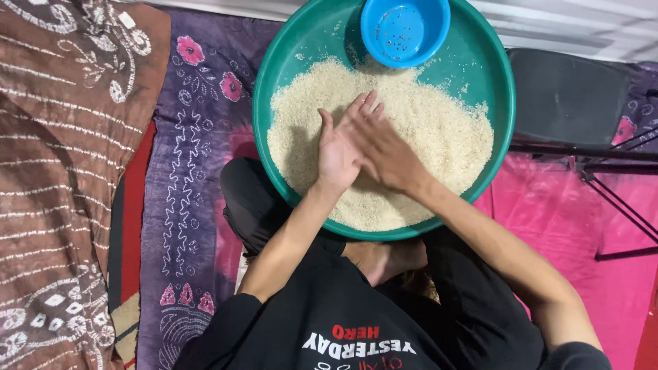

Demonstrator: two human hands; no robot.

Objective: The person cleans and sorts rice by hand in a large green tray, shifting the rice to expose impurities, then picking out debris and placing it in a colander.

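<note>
Resting both flat, open hands, left hand (337,152) under right hand (381,147), gripping nothing, on rice (439,130) in green basin (274,68); blue bowl (404,29) at basin's far rim.

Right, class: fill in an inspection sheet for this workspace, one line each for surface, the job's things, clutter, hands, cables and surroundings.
Surface: purple patterned cloth spread on the floor.
Job's things: round green plastic basin holding a heap of white rice grains; small blue plastic bowl inside the basin at its far rim.
Clutter: nothing seen.
Hands: left hand and right hand both open, overlapping on the rice; no grip on anything.
Cables: nothing seen.
Surroundings: brown patterned cloth at left, pink cloth at right, dark folding chair.
</note>
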